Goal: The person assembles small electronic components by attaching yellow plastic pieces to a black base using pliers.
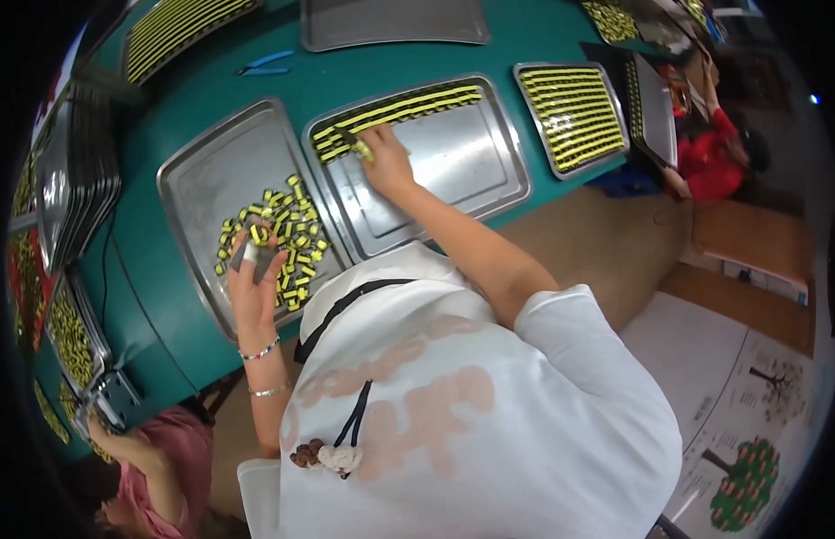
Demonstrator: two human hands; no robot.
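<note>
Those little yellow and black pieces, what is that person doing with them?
A person in a white shirt works at a green table with two metal trays. The left hand is over a loose pile of small yellow-and-black pieces in the left tray, fingers pinching some. The right hand sets a piece against the neat rows along the far edge of the middle tray. Only that far edge is filled so far. Another tray to the right is fully lined with rows.

A teal table [211,99] spans the far side. Brown floor [606,242] lies to its right, with pale flooring [696,359] bearing tree pictures [745,472] near right.
</note>
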